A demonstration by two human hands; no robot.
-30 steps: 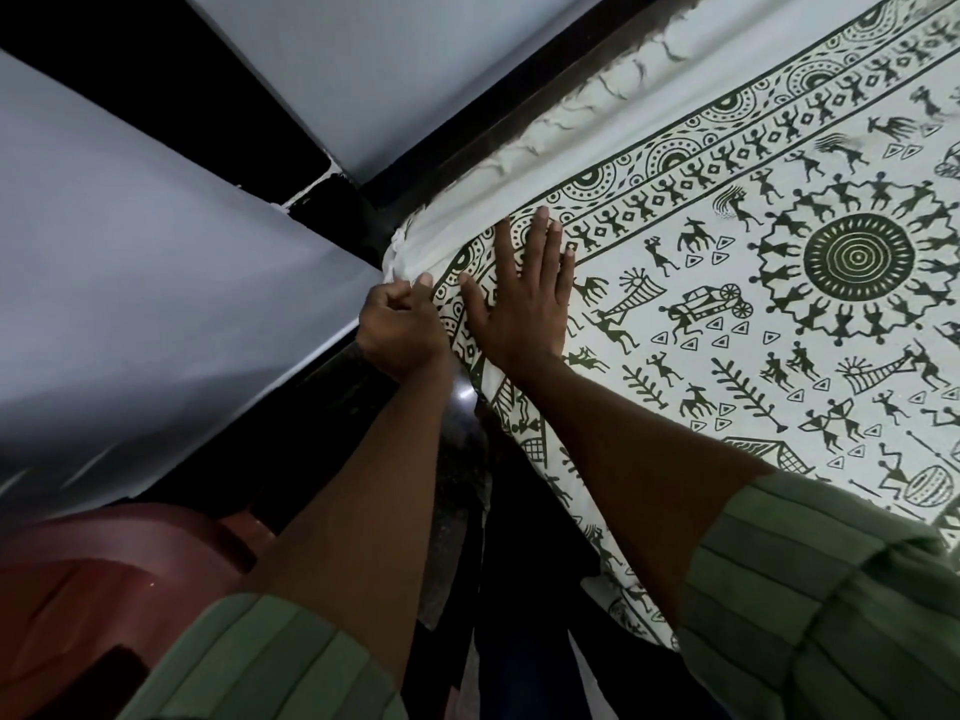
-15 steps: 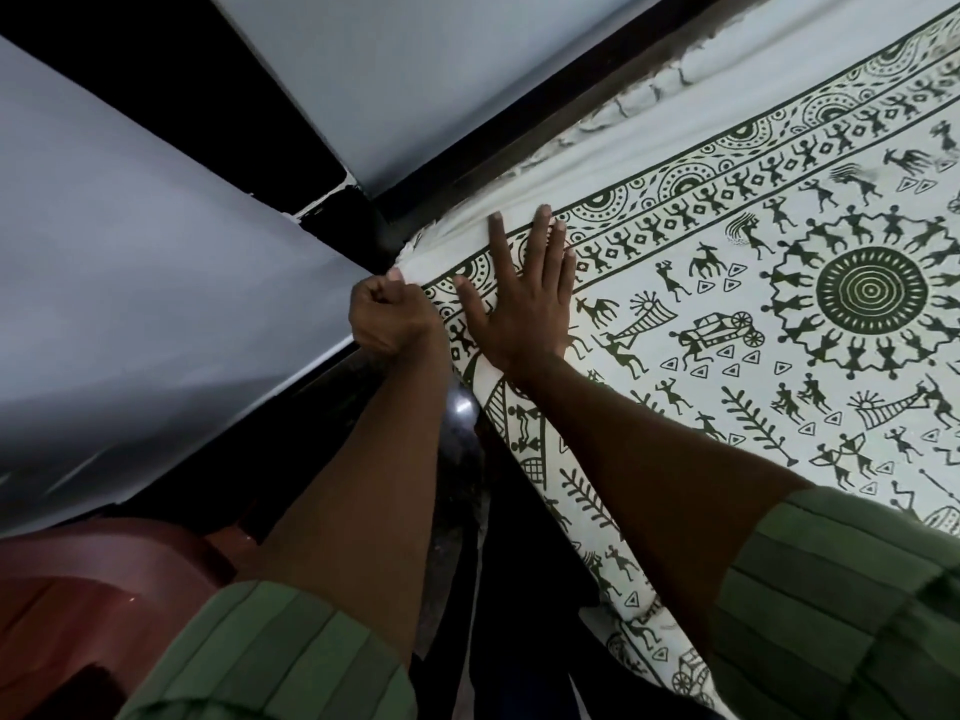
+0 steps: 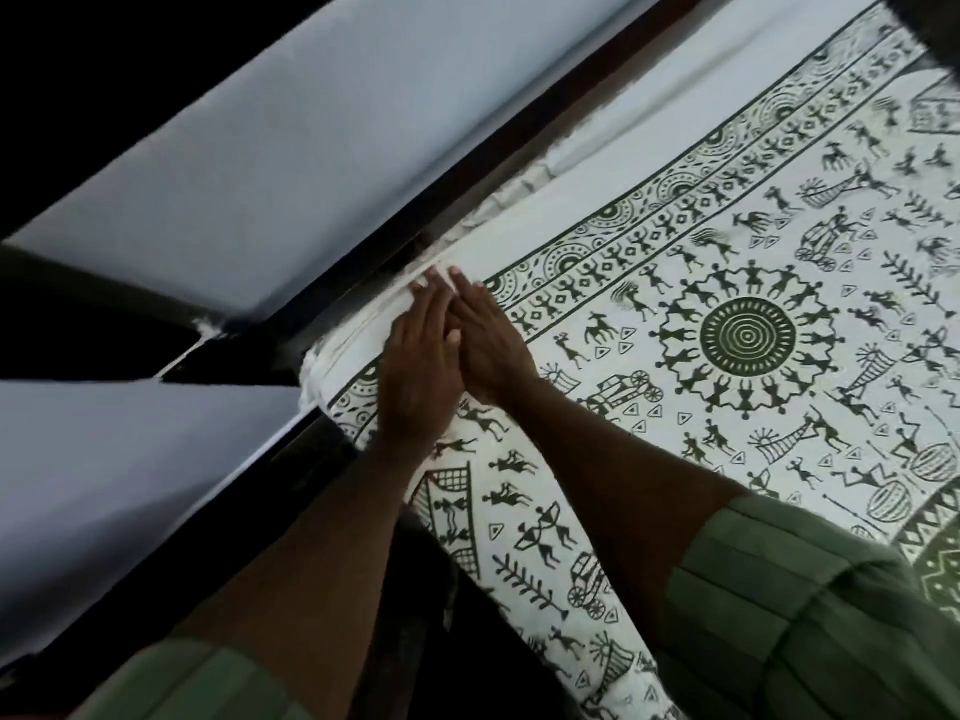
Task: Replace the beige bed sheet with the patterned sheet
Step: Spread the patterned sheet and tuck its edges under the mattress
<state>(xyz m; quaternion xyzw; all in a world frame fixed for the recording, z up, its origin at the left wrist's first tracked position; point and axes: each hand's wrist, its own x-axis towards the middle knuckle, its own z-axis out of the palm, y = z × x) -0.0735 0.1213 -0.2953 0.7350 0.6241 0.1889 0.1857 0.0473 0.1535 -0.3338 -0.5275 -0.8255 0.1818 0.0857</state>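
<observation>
The patterned sheet (image 3: 727,283), cream with dark green folk figures and a ringed circle, lies spread over the bed. Its plain border is bunched along the bed's far edge near the corner. My left hand (image 3: 418,374) lies flat on the sheet near that corner, fingers straight and reaching the border. My right hand (image 3: 491,337) lies flat right beside it, touching it, its fingertips at the same edge. No beige sheet is in view.
A dark bed frame rail (image 3: 467,194) runs along the sheet's far edge. Pale walls (image 3: 291,163) meet in a corner just beyond it. The sheet's near side hangs down over the mattress edge (image 3: 545,589) by my arms.
My left hand has let go of the sheet's corner, flattened, and slid up beside my right hand. Both hands have moved along the far edge away from the corner. The view has swung right.
</observation>
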